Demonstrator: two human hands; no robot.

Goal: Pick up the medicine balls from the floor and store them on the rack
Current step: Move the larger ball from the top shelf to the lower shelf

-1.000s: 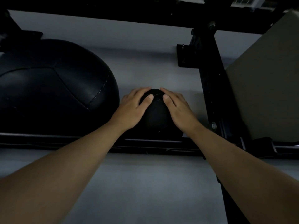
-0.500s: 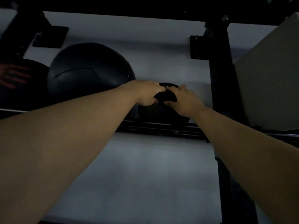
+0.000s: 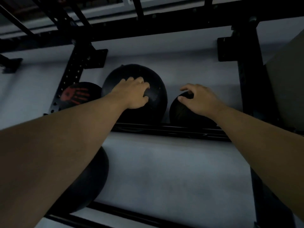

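Note:
A small black medicine ball (image 3: 181, 111) sits on the rack's upper shelf rail (image 3: 172, 129), at the right end. My right hand (image 3: 199, 99) rests on top of it with fingers spread and curled. Beside it on the left stands a large black medicine ball (image 3: 158, 96). My left hand (image 3: 134, 92) lies flat against its front, fingers bent over the surface. Neither ball is lifted off the rail.
A black ball with a red handprint (image 3: 77, 95) stands further left on the same shelf. Another large black ball (image 3: 88, 183) sits on the lower shelf under my left forearm. Black uprights (image 3: 251, 79) frame the bay; a grey panel (image 3: 287, 83) stands at right.
My left hand left the small ball and moved left onto the large ball. My right hand stays on the small ball. The view pulled back, showing more of the rack.

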